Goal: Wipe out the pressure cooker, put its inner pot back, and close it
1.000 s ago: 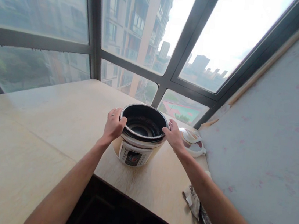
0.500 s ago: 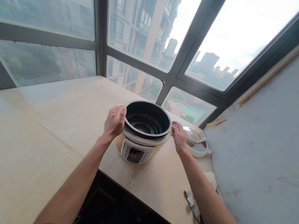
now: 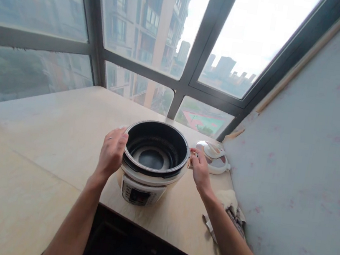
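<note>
A cream rice cooker (image 3: 145,183) with a dark inner pot (image 3: 153,152) stands lidless near the counter's front edge, its control panel facing me. My left hand (image 3: 112,153), a ring on one finger, wraps round the cooker's left side below the rim. On the opposite side, my right hand (image 3: 199,169) grips the cooker's right edge with fingers curled. The pot looks empty.
The cooker's white lid (image 3: 213,157) lies on the wooden counter (image 3: 45,135) to the right, near the window corner. A crumpled cloth and paper (image 3: 230,207) sit by the pale right wall. Large windows run behind. A dark gap opens below the counter's front edge.
The cooker has come toward me, closer to the counter's front edge, held on both sides. My right hand slid from the rim's top down to the cooker's side.
</note>
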`<action>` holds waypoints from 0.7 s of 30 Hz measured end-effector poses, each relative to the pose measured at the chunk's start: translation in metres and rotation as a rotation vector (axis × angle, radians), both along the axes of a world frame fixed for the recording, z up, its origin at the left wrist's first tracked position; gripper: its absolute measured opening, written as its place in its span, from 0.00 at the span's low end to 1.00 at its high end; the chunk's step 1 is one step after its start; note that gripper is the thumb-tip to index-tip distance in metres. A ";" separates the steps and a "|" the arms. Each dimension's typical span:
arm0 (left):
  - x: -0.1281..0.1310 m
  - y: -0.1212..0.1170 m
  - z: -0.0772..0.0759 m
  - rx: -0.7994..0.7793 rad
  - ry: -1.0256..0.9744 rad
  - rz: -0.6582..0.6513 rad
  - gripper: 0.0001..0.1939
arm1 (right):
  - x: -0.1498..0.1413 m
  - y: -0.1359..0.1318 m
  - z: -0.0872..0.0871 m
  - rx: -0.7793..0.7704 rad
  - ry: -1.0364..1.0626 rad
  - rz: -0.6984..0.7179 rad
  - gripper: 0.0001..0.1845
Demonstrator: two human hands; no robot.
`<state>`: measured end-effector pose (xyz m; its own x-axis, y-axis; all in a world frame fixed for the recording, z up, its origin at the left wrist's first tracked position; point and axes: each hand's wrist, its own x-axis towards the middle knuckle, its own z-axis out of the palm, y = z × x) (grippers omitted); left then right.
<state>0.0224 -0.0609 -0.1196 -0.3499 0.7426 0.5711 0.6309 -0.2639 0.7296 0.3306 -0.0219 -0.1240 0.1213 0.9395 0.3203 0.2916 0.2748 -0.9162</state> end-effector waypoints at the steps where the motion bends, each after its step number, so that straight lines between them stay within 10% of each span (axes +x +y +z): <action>1: 0.002 -0.003 0.000 0.008 -0.009 -0.006 0.36 | 0.003 -0.005 -0.001 0.003 -0.004 -0.013 0.26; 21: -0.003 -0.018 0.000 -0.017 -0.064 -0.010 0.25 | -0.022 -0.032 -0.006 -0.018 0.321 -0.151 0.20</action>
